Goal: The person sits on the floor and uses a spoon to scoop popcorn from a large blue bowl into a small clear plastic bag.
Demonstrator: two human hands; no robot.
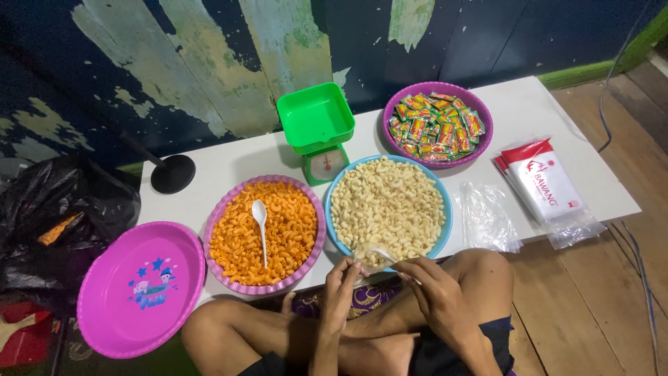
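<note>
I sit cross-legged at a low white table. My left hand pinches the mouth of a small clear plastic bag at the near rim of a blue bowl full of pale puffed snacks. A white spoon, held in my right hand, has its tip at the bag's mouth. To the left, a pink bowl holds orange curled snacks with another white spoon lying on them.
A green kitchen scale stands behind the bowls. A purple bowl of small sachets sits at the back right. Clear empty bags and red-and-white packets lie on the right. An empty pink tray and a black bag are on the left.
</note>
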